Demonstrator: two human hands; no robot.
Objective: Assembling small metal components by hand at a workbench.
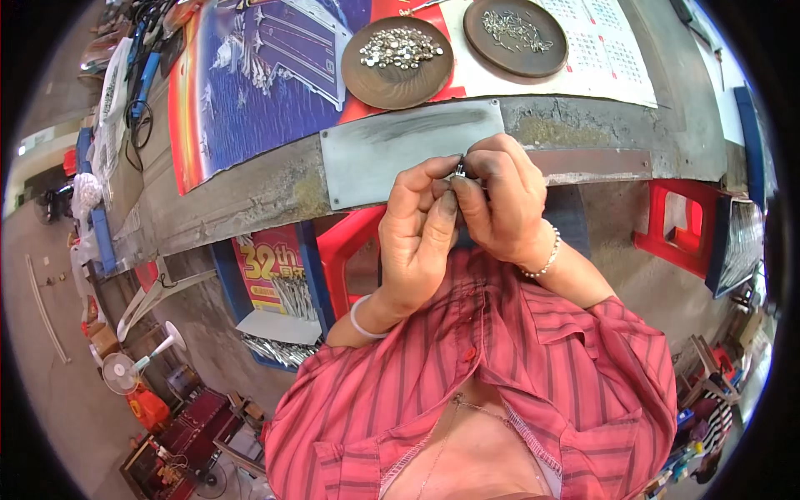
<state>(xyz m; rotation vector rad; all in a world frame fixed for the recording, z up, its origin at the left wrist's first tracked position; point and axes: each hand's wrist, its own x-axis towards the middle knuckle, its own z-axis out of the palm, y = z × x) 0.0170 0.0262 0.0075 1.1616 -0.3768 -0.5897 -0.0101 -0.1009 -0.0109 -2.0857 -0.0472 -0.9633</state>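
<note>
Over the near edge of the bench, my two hands meet fingertip to fingertip. Between them is a small shiny metal part (459, 172), mostly covered by the fingers, so its exact kind does not show. My left hand (414, 229) pinches it from the left with thumb and fingers. From the right, my right hand (505, 196) has curled fingers and thumb closed on the same part. Beyond the hands stands a brown round dish (398, 87) with a heap of small round silvery pieces (402, 47). Right of it, a darker dish (546, 62) holds small pin-like metal pieces (515, 31).
A pale metal plate (367, 158) is fixed along the bench edge. Printed poster sheets (267, 100) lie under the dishes. Below the bench are a blue crate (312, 250) with metal rods and a red stool (354, 237). Cables and tools (146, 83) crowd the left end.
</note>
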